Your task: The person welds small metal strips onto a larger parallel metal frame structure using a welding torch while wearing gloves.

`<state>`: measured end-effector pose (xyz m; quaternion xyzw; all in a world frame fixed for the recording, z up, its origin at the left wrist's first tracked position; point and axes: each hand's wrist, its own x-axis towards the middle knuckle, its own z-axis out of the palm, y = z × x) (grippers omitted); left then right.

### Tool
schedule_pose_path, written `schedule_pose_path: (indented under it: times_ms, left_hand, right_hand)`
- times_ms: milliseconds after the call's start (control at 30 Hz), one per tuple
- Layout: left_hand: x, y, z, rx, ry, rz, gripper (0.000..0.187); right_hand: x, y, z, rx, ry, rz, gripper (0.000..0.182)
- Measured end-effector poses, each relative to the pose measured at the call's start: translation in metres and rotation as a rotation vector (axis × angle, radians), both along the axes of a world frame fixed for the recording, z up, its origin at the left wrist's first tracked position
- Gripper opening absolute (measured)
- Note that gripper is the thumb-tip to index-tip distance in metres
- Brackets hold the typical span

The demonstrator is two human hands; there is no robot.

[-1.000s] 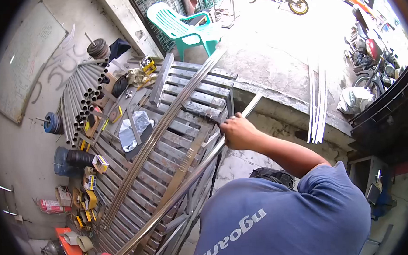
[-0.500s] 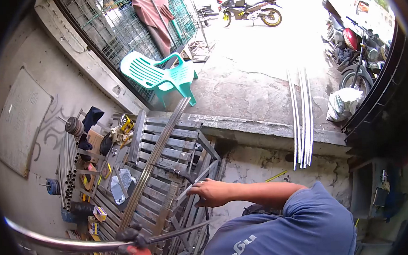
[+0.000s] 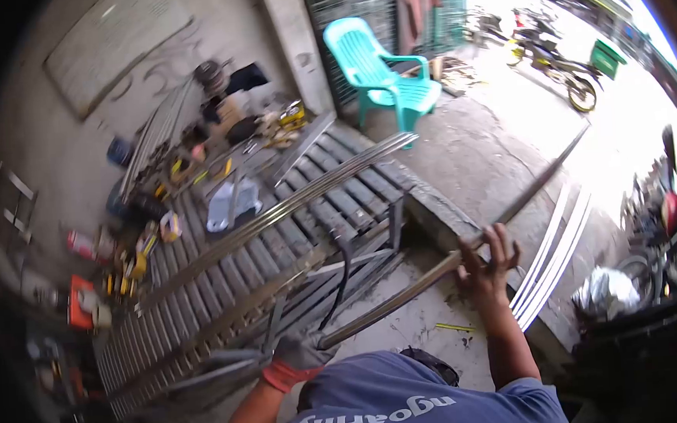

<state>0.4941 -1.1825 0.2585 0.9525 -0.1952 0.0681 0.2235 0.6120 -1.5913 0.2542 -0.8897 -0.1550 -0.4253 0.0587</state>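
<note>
A long metal tube [image 3: 394, 303] slants from the lower middle up to the right, past the workbench. Its near end is in my left hand [image 3: 301, 356], which wears a dark grey and red glove and is closed around it. Farther along, my bare right hand [image 3: 487, 266] holds the same tube, with its fingers up around it and partly spread. The tube's far end points out over the pavement. Left of my hands, several long metal bars [image 3: 276, 209] lie together across the slatted metal workbench [image 3: 226, 276].
A green plastic chair [image 3: 384, 73] stands beyond the bench. Pale metal lengths [image 3: 555, 264] lie over the concrete step at right, near a white sack [image 3: 607, 292] and motorcycles. Tools, boxes and a bundle of tubes [image 3: 155, 133] crowd the left wall.
The tube has swung from the left side over to the right. My right hand has left the bench edge and taken hold of it. The view has turned.
</note>
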Motion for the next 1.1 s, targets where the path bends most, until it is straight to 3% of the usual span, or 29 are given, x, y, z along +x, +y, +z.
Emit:
schedule_pose_path:
  times_ms: [67,100,200,267,367,500,533,567,600,700,733,833,933,1000,1067,1100]
  left_hand:
    - [-0.015,0.037,-0.022,0.093,-0.094,0.018,0.029]
    - [-0.026,0.052,-0.029,0.125,-0.051,0.045,0.027]
    - [-0.057,0.092,-0.037,0.228,0.075,0.155,0.025]
    - [-0.07,0.127,-0.034,0.319,0.03,0.247,0.019]
    - [-0.075,0.189,-0.077,0.483,0.047,0.35,0.014]
    - [-0.099,0.287,-0.107,0.523,0.058,0.469,0.014]
    - [-0.105,0.309,-0.098,0.552,0.096,0.5,0.017]
    - [-0.113,0.331,-0.091,0.58,0.133,0.532,0.019]
    - [-0.117,0.363,-0.109,0.595,0.248,0.563,0.021]
    - [-0.14,0.46,-0.16,0.497,0.025,0.604,0.021]
    - [-0.146,0.484,-0.154,0.505,0.233,0.653,0.016]
    - [-0.17,0.579,-0.19,0.546,0.259,0.743,0.016]
    - [-0.191,0.656,-0.185,0.58,0.306,0.823,0.014]
    - [-0.214,0.726,-0.214,0.525,0.244,0.862,0.014]
    - [-0.23,0.77,-0.215,0.342,0.424,1.108,0.014]
    - [-0.24,0.799,-0.224,0.272,0.276,1.009,0.015]
  right_hand:
    - [0.015,-0.002,0.003,0.012,-0.1,-0.016,0.058]
    - [0.025,-0.009,-0.001,0.023,-0.108,0.056,0.045]
    - [0.047,-0.028,-0.03,-0.121,0.098,0.058,0.019]
    - [0.065,-0.037,-0.056,-0.152,0.23,0.072,0.02]
    - [0.091,-0.043,-0.082,-0.179,0.452,-0.01,0.03]
    - [0.11,0.014,-0.105,-0.345,0.616,-0.012,0.02]
    - [0.113,0.037,-0.108,-0.365,0.721,-0.001,0.022]
    - [0.113,0.064,-0.113,-0.351,0.766,0.007,0.011]
    - [0.111,0.093,-0.12,-0.344,0.745,0.04,0.011]
    - [0.096,0.19,-0.12,-0.364,0.792,0.084,0.015]
    - [0.089,0.225,-0.117,-0.349,0.833,0.105,0.015]
    - [0.077,0.316,-0.128,-0.381,0.898,0.179,0.019]
    - [0.066,0.402,-0.137,-0.344,0.905,0.438,0.025]
    - [0.063,0.46,-0.143,-0.329,0.927,0.566,0.027]
    - [0.051,0.519,-0.136,-0.228,0.952,0.638,0.025]
    - [0.047,0.546,-0.126,-0.247,0.969,0.673,0.022]
